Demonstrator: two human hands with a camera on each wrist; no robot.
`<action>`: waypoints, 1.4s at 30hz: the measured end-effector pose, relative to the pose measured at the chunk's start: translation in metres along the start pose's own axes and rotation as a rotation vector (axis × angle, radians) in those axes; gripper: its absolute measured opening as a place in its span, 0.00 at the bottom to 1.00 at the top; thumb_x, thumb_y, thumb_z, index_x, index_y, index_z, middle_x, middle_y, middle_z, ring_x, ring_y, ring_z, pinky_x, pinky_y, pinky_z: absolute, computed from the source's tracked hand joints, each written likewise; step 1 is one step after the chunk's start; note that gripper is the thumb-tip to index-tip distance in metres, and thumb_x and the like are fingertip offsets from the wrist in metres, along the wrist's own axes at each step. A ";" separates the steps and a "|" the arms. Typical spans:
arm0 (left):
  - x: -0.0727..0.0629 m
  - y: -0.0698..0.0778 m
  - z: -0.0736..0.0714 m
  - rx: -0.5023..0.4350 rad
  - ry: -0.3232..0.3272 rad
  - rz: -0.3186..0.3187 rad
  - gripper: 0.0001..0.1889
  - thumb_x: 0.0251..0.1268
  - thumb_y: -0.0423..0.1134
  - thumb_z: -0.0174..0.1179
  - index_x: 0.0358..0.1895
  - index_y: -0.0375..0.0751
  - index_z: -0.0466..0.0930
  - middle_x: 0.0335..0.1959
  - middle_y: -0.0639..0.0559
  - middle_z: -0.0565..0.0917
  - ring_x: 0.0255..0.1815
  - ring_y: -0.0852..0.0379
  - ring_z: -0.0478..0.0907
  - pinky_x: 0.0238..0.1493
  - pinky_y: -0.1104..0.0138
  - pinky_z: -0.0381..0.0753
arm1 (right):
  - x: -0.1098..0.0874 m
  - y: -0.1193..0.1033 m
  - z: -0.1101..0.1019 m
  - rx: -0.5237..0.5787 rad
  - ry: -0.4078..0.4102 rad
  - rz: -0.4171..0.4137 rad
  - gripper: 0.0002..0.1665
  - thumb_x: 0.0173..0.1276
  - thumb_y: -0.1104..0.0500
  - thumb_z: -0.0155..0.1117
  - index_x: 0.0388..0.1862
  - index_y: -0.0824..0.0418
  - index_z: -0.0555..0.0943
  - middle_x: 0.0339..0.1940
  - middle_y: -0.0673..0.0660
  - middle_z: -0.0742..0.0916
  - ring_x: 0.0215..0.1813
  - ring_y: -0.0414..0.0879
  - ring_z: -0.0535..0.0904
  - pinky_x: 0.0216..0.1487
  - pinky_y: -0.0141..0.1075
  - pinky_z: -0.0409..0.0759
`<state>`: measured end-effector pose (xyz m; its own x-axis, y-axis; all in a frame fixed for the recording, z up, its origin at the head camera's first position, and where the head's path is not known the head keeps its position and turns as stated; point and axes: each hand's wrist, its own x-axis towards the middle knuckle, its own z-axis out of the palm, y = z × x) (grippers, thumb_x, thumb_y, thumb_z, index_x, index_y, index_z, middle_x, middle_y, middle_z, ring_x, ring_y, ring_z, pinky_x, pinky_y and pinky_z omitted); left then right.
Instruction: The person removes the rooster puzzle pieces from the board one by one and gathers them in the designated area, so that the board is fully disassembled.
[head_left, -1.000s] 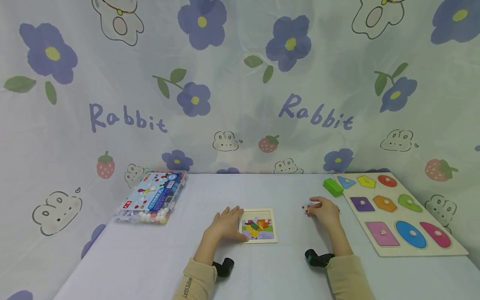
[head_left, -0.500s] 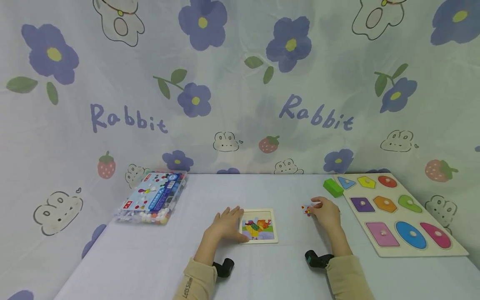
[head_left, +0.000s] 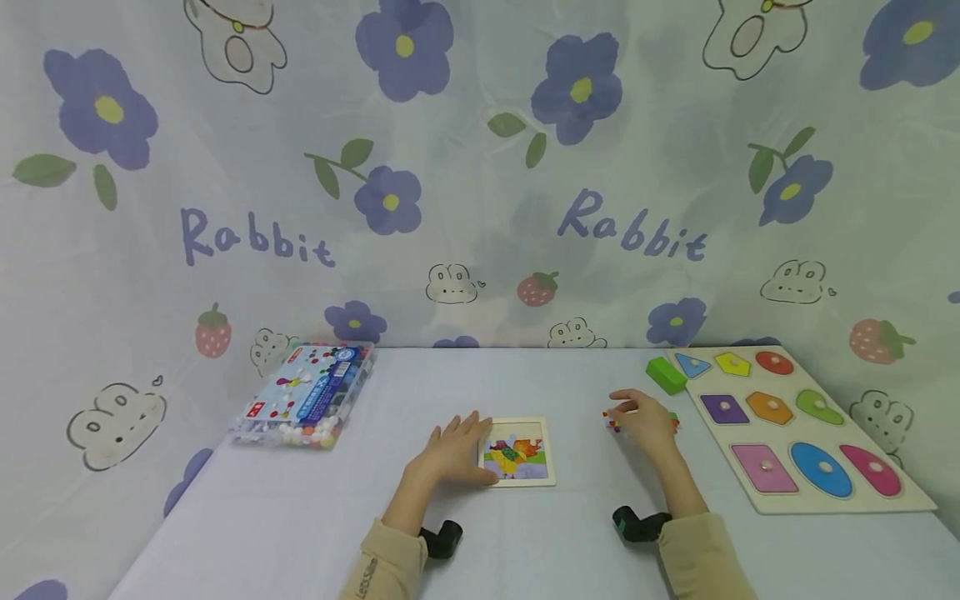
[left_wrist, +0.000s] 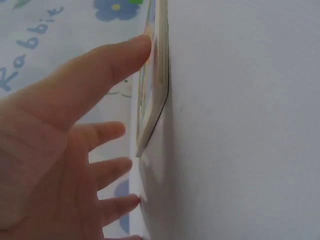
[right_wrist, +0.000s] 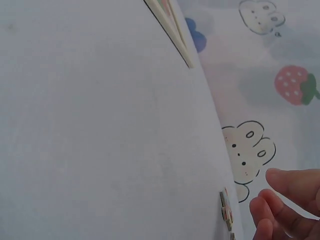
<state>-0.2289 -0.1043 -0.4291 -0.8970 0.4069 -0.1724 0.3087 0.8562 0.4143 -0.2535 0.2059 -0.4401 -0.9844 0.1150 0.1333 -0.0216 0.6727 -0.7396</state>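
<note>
A small wooden puzzle board (head_left: 551, 454) with a colourful bird picture (head_left: 516, 454) lies at the middle of the table. My left hand (head_left: 456, 454) is at its left side with fingers spread. In the left wrist view the thumb of my left hand (left_wrist: 45, 115) touches the board's edge (left_wrist: 159, 75). My right hand (head_left: 645, 421) hovers over small colourful jigsaw pieces (head_left: 612, 422), which it partly covers. The right wrist view has the fingers of my right hand (right_wrist: 287, 210) loosely bent, nothing between them, beside jigsaw pieces (right_wrist: 226, 209) on the table.
A green block (head_left: 666, 375) lies by a large shape board (head_left: 780, 387) with knobbed pieces at the right. At the back left is a clear plastic case (head_left: 300, 392) of coloured parts. A patterned cloth (head_left: 480, 208) hangs behind the table.
My right hand's fingertips have come up off the jigsaw pieces and shifted slightly left, showing more of a piece on its right side. The left hand stays at the puzzle board, nearly still.
</note>
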 end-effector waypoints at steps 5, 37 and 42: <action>-0.003 0.004 0.001 0.046 -0.016 0.058 0.42 0.50 0.55 0.66 0.68 0.42 0.62 0.71 0.40 0.56 0.71 0.34 0.49 0.64 0.37 0.46 | -0.005 -0.007 0.008 0.075 -0.035 -0.019 0.17 0.58 0.64 0.65 0.47 0.67 0.79 0.33 0.61 0.84 0.37 0.53 0.81 0.28 0.33 0.76; -0.015 0.022 0.008 0.122 -0.156 0.194 0.29 0.54 0.58 0.61 0.63 0.65 0.69 0.71 0.49 0.59 0.71 0.37 0.50 0.64 0.37 0.43 | -0.035 -0.049 0.065 -0.115 -0.307 -0.214 0.17 0.51 0.58 0.72 0.42 0.55 0.84 0.36 0.53 0.76 0.38 0.46 0.72 0.40 0.44 0.73; -0.017 0.024 0.009 0.122 -0.157 0.199 0.29 0.54 0.57 0.62 0.62 0.63 0.70 0.71 0.48 0.58 0.71 0.37 0.50 0.64 0.37 0.45 | -0.037 -0.050 0.066 -0.123 -0.319 -0.193 0.16 0.51 0.57 0.73 0.41 0.54 0.83 0.36 0.53 0.75 0.38 0.47 0.70 0.42 0.46 0.73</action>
<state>-0.2037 -0.0881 -0.4242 -0.7578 0.6072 -0.2389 0.5184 0.7826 0.3448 -0.2279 0.1199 -0.4512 -0.9695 -0.2424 0.0361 -0.2097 0.7443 -0.6340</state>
